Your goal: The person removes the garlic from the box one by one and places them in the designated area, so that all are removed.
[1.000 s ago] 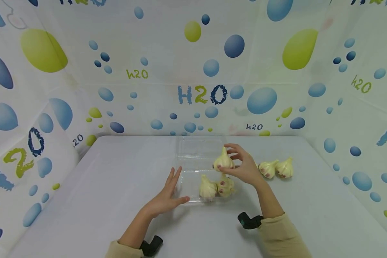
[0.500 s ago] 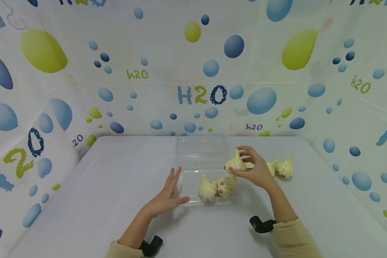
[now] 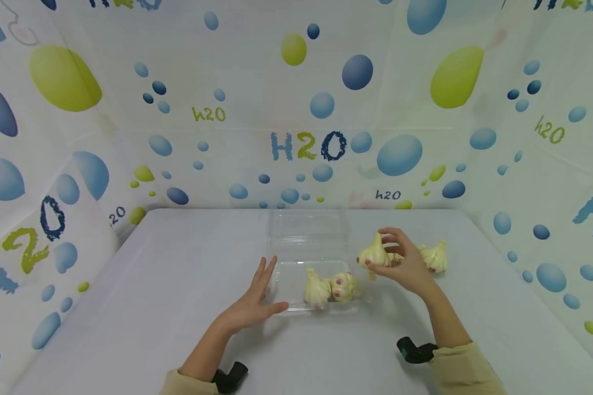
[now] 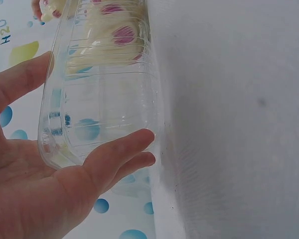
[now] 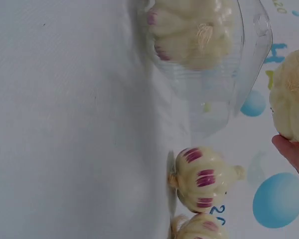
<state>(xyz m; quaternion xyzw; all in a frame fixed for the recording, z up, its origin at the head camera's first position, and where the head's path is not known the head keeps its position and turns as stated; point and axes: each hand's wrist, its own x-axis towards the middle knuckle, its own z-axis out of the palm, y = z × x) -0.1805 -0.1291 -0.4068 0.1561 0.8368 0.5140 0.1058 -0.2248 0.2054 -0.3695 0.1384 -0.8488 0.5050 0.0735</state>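
Observation:
My right hand (image 3: 409, 269) pinches a garlic bulb (image 3: 374, 253) between thumb and fingertips, raised just right of a clear plastic clamshell box (image 3: 287, 282). In the right wrist view this held bulb (image 5: 292, 97) shows at the right edge. Two garlic bulbs lie in the box, one on the left (image 3: 317, 288) and one on the right (image 3: 343, 287). My left hand (image 3: 252, 307) stays at the box's left end, fingers spread and fairly straight, with the thumb at its front corner. The left wrist view shows these fingers around the clear wall (image 4: 104, 104).
The box's lid (image 3: 306, 226) lies folded back toward the rear table edge. Right of the box, a garlic bulb (image 3: 434, 257) sits on the white table (image 3: 178, 263); another is partly hidden behind my right hand. A printed curtain (image 3: 227, 77) rises behind the table.
My right hand has moved right with the garlic bulb, from over the box to beside it. The left hand and the bulbs in the box have stayed in place.

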